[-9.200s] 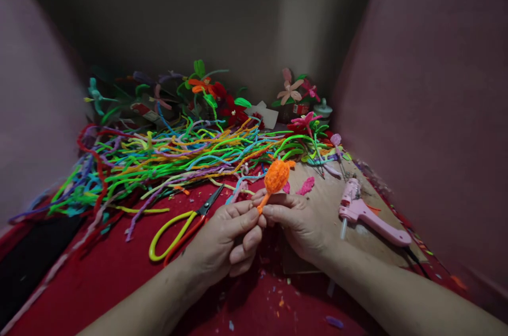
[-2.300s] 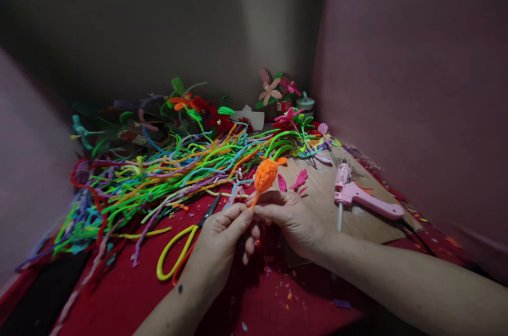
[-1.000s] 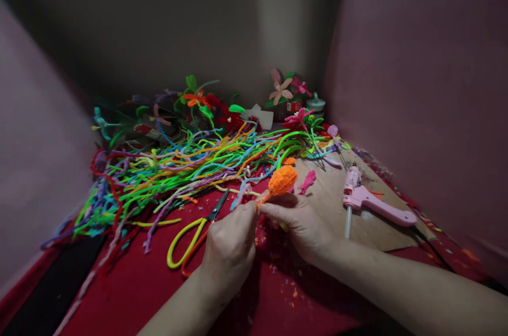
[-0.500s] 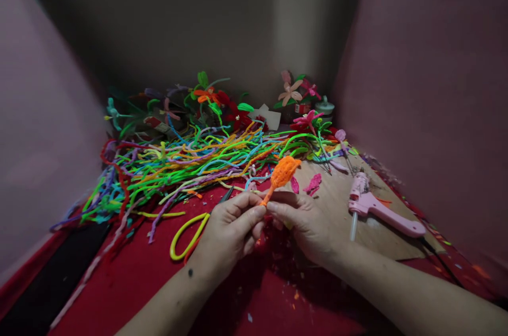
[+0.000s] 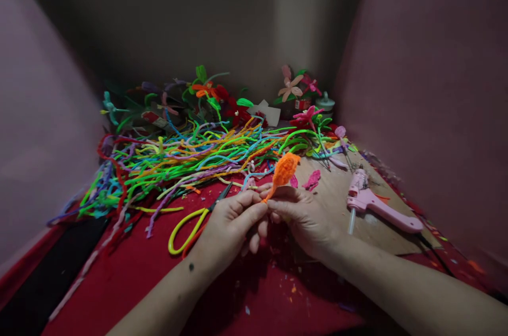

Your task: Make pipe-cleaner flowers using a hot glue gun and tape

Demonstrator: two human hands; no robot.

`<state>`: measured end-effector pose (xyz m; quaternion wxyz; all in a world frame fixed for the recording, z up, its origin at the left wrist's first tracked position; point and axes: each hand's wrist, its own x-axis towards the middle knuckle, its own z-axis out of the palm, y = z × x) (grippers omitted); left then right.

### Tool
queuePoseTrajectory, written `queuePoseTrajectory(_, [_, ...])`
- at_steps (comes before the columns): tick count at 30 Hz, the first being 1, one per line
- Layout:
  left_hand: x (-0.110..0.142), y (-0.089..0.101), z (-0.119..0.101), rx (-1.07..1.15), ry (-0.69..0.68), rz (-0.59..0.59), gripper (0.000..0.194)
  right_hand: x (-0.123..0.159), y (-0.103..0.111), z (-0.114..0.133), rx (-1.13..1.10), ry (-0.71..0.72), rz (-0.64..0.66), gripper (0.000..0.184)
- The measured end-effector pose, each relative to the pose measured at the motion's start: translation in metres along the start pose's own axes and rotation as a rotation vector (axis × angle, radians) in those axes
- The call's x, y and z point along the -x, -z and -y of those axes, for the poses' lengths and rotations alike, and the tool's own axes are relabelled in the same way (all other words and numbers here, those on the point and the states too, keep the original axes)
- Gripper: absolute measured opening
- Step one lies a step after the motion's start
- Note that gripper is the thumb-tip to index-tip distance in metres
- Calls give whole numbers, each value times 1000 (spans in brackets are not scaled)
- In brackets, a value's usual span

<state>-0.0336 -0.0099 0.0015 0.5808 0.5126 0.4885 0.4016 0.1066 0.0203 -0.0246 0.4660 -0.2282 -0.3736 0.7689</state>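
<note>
An orange pipe-cleaner bud (image 5: 284,169), coiled into an oval with a short stem, stands up between my two hands above the red cloth (image 5: 130,278). My left hand (image 5: 230,225) pinches the bottom of its stem with thumb and forefinger. My right hand (image 5: 304,217) meets it from the other side, fingertips closed on the same stem just below the coil. Both hands hover near the front middle of the table.
A big heap of coloured pipe cleaners (image 5: 178,159) spreads behind the hands. Yellow-handled scissors (image 5: 190,219) lie to the left. A pink glue gun (image 5: 371,201) rests on a brown board (image 5: 337,203) with pink scraps (image 5: 311,180). Finished pipe-cleaner flowers (image 5: 296,87) stand at the back.
The hands stayed pinched on the stem throughout. The orange bud tilted and turned between the fingers. The view shifted slightly with my head.
</note>
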Motion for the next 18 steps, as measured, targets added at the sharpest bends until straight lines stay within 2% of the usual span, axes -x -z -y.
queuePoseTrajectory(5, [2,-4,7,-470,-364,-171,9,-1,0,-1,-32,13,-97,14])
queuePoseTrajectory(9, [2,-2,17,-742,-573,-294,15,0,-1,-2,-15,-26,-154,16])
queuePoseTrajectory(14, [3,2,23,-1034,-713,-300,17,0,1,-4,40,-31,-180,19])
queuePoseTrajectory(18, [5,2,24,-1048,-750,-269,16,-2,3,-4,88,-19,-158,17])
